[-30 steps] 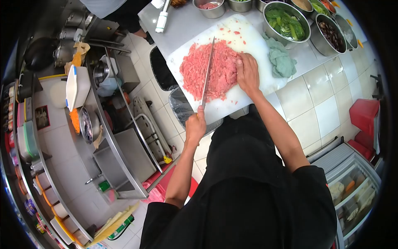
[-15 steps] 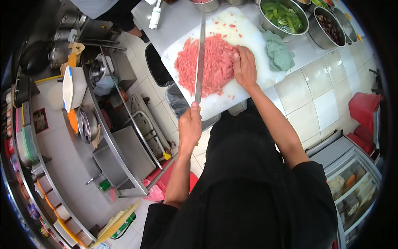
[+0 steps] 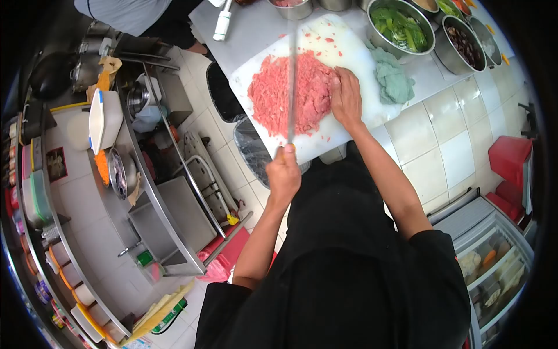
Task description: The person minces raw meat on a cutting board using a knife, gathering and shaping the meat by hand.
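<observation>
My left hand [image 3: 283,173] is closed around the handle of a long knife [image 3: 292,87]. The blade, a little blurred, stretches away from me across a wide mound of minced meat [image 3: 268,96]. My right hand [image 3: 347,98] rests against the right edge of the mound, fingers stretched out and holding nothing. Under the meat is a white cutting board [image 3: 360,64], with small scraps scattered toward its far end. A crumpled green cloth [image 3: 393,78] lies at the board's right edge.
Metal bowls line the back, one with green leafy vegetables [image 3: 401,26], another with dark pieces [image 3: 459,43]. A bin [image 3: 253,151] stands below the counter on the left. Further left are a sink [image 3: 174,215] and shelves. Another person [image 3: 125,14] is at upper left.
My left hand has moved the knife to the right over the meat, and its blade now looks blurred. My right hand stays beside the mound. The view has shifted slightly.
</observation>
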Tool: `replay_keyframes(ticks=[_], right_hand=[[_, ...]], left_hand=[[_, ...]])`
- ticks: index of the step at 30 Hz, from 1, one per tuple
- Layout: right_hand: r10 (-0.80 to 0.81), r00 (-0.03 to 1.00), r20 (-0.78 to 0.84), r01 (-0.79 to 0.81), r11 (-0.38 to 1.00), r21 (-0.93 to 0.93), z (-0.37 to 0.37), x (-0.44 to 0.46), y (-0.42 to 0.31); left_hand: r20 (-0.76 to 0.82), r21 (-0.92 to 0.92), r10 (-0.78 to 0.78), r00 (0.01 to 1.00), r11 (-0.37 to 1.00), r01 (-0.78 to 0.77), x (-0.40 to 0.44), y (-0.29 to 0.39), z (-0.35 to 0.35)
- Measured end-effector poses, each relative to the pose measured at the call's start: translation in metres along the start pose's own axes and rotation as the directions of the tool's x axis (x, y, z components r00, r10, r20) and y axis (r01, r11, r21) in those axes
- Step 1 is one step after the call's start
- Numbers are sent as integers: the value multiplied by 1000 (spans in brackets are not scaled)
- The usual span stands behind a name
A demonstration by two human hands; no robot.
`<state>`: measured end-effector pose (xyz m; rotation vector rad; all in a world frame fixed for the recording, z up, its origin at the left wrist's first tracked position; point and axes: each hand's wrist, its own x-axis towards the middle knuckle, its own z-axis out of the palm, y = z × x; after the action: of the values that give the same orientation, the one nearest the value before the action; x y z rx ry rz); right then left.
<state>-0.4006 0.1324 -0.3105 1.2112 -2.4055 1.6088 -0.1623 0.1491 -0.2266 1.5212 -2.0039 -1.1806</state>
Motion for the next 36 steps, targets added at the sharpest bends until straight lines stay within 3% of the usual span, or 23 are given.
replay_keyframes(ticks=[1, 3, 6, 9, 10, 11, 13, 16, 18, 20, 23, 26, 29, 32, 33, 36], right_hand=[[-3, 1000, -7, 3, 1000, -5, 0, 0, -1], [-6, 1000, -11, 6, 1000, 3, -2, 1, 0], [14, 1000, 7, -14, 999, 33, -2, -8, -2], [10, 1000, 8, -10, 1000, 16, -3, -3, 0], [11, 1000, 10, -11, 1000, 19, -3, -3, 0], [14, 1000, 10, -14, 1000, 23, -2, -2, 0], [2, 1000, 3, -2, 1000, 21, -1, -8, -3], [9, 1000, 2, -9, 1000, 0, -4, -10, 1], [9, 1000, 2, -9, 1000, 5, -1, -4, 0], [8, 1000, 9, -8, 1000, -4, -3, -7, 1], [8, 1000, 29, -8, 1000, 9, -2, -5, -3], [-11, 1000, -1, 11, 1000, -13, -4, 1, 2], [20, 1000, 15, -20, 1000, 1, -3, -7, -2], [24, 1000, 18, -24, 1000, 3, 0, 0, -2], [25, 1000, 18, -25, 1000, 6, -1, -1, -4], [-18, 1000, -22, 18, 1000, -12, -3, 9, 2]], left_hand=[[57, 263, 71, 996, 961, -83, 9, -18, 8], [110, 310, -84, 990, 950, 46, 16, -3, -3], [95, 125, -146, 985, 983, 133, 7, 44, -29], [-7, -132, -54, 999, 990, 53, 4, 43, -23], [-7, -80, 4, 1000, 997, -4, 8, 11, -8], [-25, 135, -12, 1000, 991, 15, 11, -3, 6], [83, 410, -60, 995, 912, 21, 23, -27, 6], [130, 229, -138, 982, 968, 106, 13, 32, -25], [66, 89, -83, 994, 993, 77, 10, 51, -31], [10, -93, -33, 999, 995, 34, 7, 19, -16], [80, 411, -69, 994, 911, 30, 25, -29, 4], [166, 278, -157, 974, 955, 107, 24, 19, -26], [93, 6, -181, 979, 984, 181, 12, 66, -39], [58, 241, -77, 995, 969, 61, 20, 2, -6], [97, 447, -186, 978, 886, 124, 28, -4, -2], [144, 312, -157, 977, 944, 106, 28, 22, -19]])
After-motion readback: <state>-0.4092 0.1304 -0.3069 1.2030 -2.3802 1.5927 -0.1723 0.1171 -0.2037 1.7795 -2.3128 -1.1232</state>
